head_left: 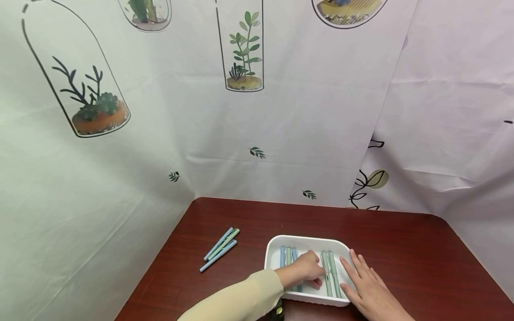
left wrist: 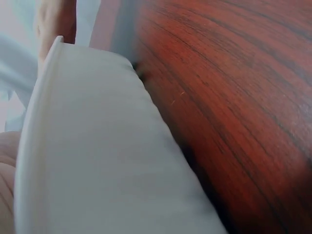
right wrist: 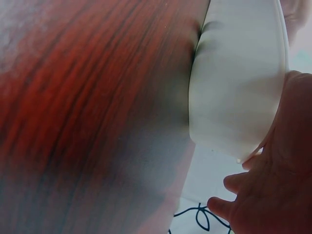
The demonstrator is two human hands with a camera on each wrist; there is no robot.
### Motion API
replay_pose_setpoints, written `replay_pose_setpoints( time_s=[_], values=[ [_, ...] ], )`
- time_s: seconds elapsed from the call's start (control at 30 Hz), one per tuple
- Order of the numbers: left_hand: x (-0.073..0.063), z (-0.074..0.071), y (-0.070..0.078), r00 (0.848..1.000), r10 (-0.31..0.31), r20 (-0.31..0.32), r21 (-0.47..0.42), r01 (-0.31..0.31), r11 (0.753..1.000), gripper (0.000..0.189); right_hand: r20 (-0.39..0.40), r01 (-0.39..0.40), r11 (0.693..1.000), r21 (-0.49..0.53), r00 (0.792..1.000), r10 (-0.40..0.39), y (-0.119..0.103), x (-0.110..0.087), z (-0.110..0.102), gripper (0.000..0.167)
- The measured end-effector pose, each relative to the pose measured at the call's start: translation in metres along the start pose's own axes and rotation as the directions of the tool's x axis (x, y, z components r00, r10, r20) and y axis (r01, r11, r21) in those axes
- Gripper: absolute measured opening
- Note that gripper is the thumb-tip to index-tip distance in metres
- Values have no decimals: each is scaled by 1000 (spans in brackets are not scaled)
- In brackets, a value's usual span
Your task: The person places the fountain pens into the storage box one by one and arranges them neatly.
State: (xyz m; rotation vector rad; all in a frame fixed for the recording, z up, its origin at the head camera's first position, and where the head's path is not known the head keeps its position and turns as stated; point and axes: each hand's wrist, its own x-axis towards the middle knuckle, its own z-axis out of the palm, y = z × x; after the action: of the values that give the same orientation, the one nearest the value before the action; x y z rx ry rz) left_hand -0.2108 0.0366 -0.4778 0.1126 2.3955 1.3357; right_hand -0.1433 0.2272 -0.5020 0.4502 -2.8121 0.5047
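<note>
A white plastic tray stands on the table, with blue and green pens lying side by side in it. My left hand reaches inside with bent fingers, its fingertips right at a green pen; I cannot tell whether it pinches that pen. Another green pen lies just to the right. Under the left wrist, a blue pen and others are partly covered. Fingers spread and extended, my right hand is at the tray's right rim. The right wrist view shows this hand beside the tray wall.
Left of the tray, a green pen lies between two blue pens, one of them a blue pen nearer me. The dark red-brown wooden table meets a white printed cloth at the back and sides.
</note>
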Motion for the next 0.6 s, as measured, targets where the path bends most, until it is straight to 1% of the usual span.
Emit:
replay_pose_setpoints(
  time_s=[0.07,0.17,0.27,0.37,0.47,0.6],
  values=[
    [-2,-1,1,1000,5,-9,11,-5,1000,22,4,-4,1000,3,1000,4,0,0,-1,64],
    [-6,-5,5,1000,13,1,3,-13,1000,21,14,-11,1000,4,1000,11,0,-1,-1,64],
    [-11,-10,8,999,22,24,-17,-22,1000,19,18,-15,1000,5,1000,14,0,-1,-2,64],
    [-16,-15,11,999,38,32,-35,-37,999,18,12,-10,1000,9,1000,10,1,-1,-1,63],
    [-22,-20,12,997,61,42,-63,-58,996,18,6,-5,1000,8,1000,5,1,-1,0,63],
    [-29,-25,10,993,90,73,-108,-82,991,18,-7,5,1000,1,1000,-5,2,-2,1,63]
  ],
)
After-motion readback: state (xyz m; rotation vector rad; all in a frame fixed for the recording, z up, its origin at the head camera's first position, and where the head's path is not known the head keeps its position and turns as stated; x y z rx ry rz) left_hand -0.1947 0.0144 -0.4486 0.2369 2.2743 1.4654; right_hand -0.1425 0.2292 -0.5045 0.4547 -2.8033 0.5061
